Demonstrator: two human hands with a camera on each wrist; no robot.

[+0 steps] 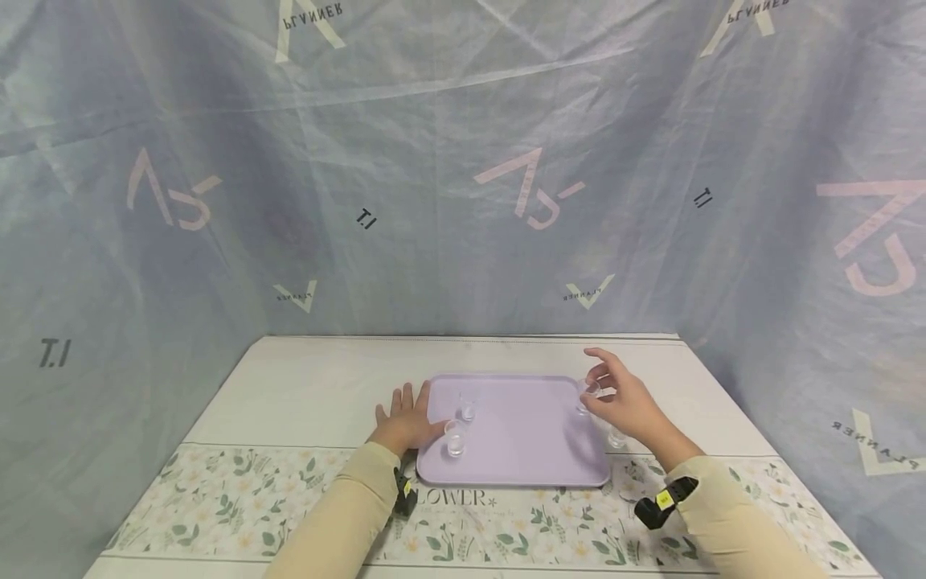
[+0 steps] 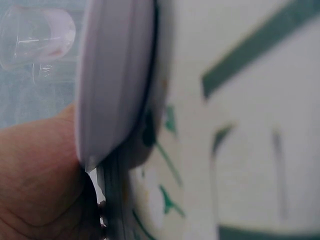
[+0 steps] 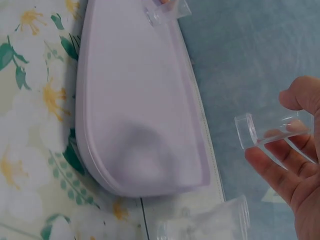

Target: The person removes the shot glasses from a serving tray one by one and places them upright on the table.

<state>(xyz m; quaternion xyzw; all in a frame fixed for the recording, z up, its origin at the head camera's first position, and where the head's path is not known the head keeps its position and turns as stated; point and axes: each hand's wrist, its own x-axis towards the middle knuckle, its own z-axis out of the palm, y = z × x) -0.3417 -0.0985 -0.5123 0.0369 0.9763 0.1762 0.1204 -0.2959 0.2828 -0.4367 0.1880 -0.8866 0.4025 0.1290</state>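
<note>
A lilac tray (image 1: 524,434) lies on the table. On its left part stand two small clear cups, one nearer (image 1: 455,441) and one farther (image 1: 467,410). My left hand (image 1: 407,422) lies flat at the tray's left edge, fingers spread, thumb reaching over the rim close to the nearer cup. My right hand (image 1: 628,404) pinches another clear cup (image 3: 272,131) between thumb and fingers, above the tray's right side. In the right wrist view this held cup hangs apart from the tray. One more clear cup (image 1: 616,438) stands beside the tray's right edge, partly hidden by my right hand.
The tablecloth (image 1: 318,394) is white with a floral band (image 1: 239,498) along the front. A grey-blue printed cloth (image 1: 434,265) hangs behind the table and along both sides. Black wrist cameras (image 1: 660,507) sit at both cuffs.
</note>
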